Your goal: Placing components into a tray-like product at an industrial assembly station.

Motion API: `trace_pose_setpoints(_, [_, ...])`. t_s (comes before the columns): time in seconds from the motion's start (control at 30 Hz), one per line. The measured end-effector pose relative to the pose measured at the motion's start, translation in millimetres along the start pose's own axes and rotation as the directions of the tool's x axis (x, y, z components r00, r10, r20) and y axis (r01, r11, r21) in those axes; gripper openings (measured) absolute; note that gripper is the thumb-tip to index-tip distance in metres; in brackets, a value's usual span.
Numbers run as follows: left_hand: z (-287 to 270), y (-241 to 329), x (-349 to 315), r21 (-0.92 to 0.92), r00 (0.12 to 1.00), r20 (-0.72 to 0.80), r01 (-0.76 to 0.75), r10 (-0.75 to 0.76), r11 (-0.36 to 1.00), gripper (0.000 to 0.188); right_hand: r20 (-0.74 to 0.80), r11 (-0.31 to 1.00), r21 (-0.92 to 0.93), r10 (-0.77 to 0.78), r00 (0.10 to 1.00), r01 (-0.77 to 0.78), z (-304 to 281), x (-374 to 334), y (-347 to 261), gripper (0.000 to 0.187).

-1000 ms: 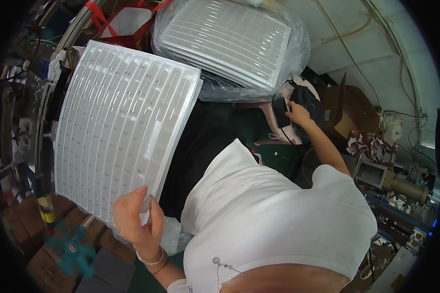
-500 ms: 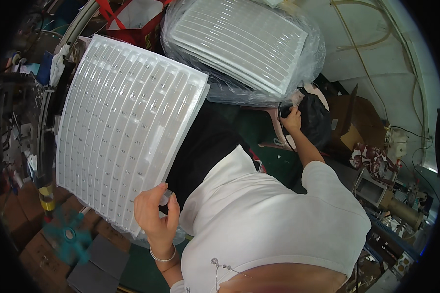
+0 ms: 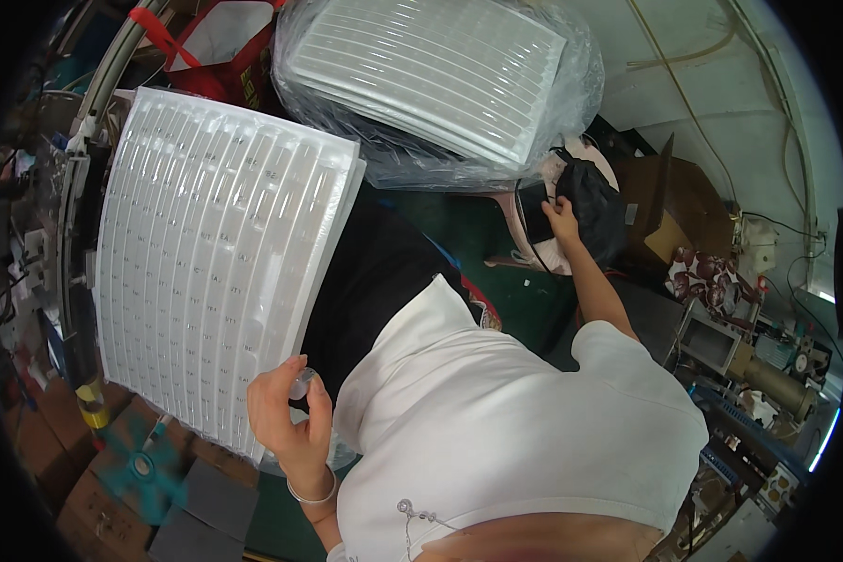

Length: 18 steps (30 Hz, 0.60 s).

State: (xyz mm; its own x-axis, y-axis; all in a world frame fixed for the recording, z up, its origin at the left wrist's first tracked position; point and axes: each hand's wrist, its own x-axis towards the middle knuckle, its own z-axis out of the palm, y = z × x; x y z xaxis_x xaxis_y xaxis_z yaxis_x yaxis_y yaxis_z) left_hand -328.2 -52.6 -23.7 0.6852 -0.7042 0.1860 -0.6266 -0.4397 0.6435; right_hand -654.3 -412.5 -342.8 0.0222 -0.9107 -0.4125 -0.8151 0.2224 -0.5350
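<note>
A small clear, rounded piece [image 3: 302, 382] is pinched between the thumb and fingers of my left hand [image 3: 286, 412]; its exact kind is too small to tell. That hand is beside the lower right corner of a large white tray [image 3: 206, 272] with rows of clear strips bearing small dark marks. My right arm reaches out to a black bag [image 3: 592, 211] on a pink chair [image 3: 509, 211]. There my right hand [image 3: 562, 223] has its fingers bent at the bag's near edge, seemingly gripping it; the fingertips are partly lost against the black.
Behind the tray, a stack of similar white trays [image 3: 421, 70] lies in clear plastic wrap. A red bag [image 3: 225, 70] stands to its left. An open cardboard box [image 3: 693, 197] is at the right, a teal fan [image 3: 142, 465] and grey boxes [image 3: 206, 515] at lower left.
The view has shifted, so the trays appear farther left. My right hand has moved slightly right relative to the pink chair, against the black bag. My left hand keeps its pinch on the clear piece.
</note>
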Motion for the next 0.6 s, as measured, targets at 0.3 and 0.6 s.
trace_pose_setpoints(0.3, [8,8,2,-0.009,0.997,0.077,-0.015,0.016,1.0,0.03,0.019,0.871,-0.418,-0.274,0.961,0.257,-11,-49,-13,0.04])
trace_pose_setpoints(0.6, [14,9,-1,-0.027,0.992,0.099,-0.07,0.073,0.997,0.032,0.139,0.672,-0.51,-0.552,0.822,0.537,-6,-58,7,0.051])
